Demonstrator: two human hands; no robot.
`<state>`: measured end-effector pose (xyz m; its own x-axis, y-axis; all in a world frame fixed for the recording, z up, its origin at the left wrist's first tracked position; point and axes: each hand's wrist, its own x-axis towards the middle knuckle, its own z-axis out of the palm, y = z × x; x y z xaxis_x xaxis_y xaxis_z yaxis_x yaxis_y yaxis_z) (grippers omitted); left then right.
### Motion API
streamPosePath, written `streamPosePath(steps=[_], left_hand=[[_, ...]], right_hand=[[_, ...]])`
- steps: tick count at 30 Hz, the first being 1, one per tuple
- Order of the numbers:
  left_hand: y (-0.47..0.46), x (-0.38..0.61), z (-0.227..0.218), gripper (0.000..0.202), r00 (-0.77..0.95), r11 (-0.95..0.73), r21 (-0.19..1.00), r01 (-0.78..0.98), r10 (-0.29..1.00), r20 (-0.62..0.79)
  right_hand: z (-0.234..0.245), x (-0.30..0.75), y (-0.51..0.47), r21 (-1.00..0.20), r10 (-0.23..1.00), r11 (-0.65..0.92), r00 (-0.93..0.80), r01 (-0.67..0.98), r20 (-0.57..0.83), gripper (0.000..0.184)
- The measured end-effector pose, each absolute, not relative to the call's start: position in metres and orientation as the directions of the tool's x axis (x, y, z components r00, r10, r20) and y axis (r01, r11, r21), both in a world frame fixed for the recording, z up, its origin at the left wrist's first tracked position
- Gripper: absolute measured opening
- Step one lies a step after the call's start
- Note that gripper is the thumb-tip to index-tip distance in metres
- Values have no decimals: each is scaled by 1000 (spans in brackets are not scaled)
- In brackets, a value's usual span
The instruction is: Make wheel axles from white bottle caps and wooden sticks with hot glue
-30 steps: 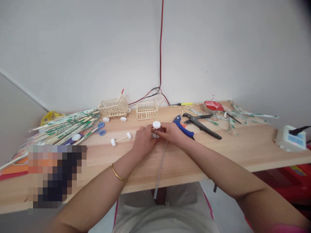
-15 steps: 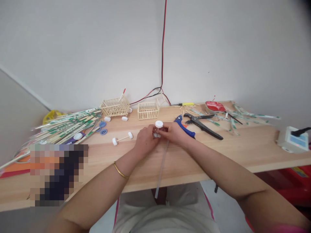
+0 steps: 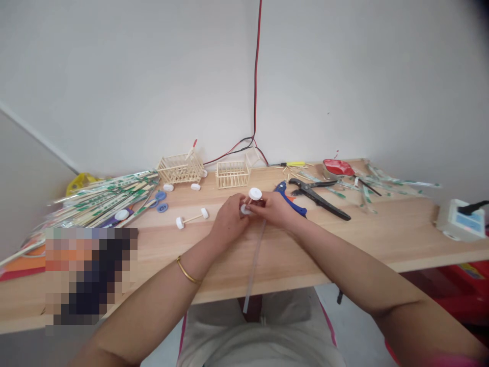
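Between my two hands is a wheel axle, a short wooden stick with a white bottle cap (image 3: pixel 255 193) at its upper end and another at its lower end. My left hand (image 3: pixel 231 218) is closed round the lower cap. The fingers of my right hand (image 3: pixel 272 208) pinch the stick just under the upper cap. A second pair of white wheels on a stick (image 3: pixel 193 218) lies to the left of my left hand. Below my hands a translucent glue stick (image 3: pixel 255 265) reaches over the table's front edge. A blue glue gun (image 3: pixel 292 201) lies just beyond my right hand.
Two small carts of wooden sticks, one with wheels (image 3: pixel 181 169) and one without (image 3: pixel 233 175), stand near the wall. Black pliers (image 3: pixel 321 199) and a red-filled dish (image 3: pixel 338 167) are at the right. Wrapped chopsticks (image 3: pixel 110 196) pile up left. A white box (image 3: pixel 462 219) stands far right.
The wheel axle has tilted, its upper cap moving slightly right and up, turning its face more toward me. Both hands keep hold of it.
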<state>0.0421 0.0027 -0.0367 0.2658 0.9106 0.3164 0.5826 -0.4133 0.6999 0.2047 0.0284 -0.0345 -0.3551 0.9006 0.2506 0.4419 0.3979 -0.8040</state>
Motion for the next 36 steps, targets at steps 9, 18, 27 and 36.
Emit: streamPosePath(steps=[9,18,27,36], left_hand=[[4,37,-29,31,188,-358,693,626,932,311],[6,30,-31,31,214,-380,661,646,922,322],[7,27,-29,27,220,-356,861,363,931,292],[11,24,-28,24,260,-465,771,435,885,386]], right_hand=[[-27,206,27,-926,926,261,-343,273,160,30],[-19,209,26,-899,931,289,-317,330,183,25],[-12,208,22,-885,921,356,-272,299,278,22],[-12,211,17,-742,867,498,-238,450,437,17]])
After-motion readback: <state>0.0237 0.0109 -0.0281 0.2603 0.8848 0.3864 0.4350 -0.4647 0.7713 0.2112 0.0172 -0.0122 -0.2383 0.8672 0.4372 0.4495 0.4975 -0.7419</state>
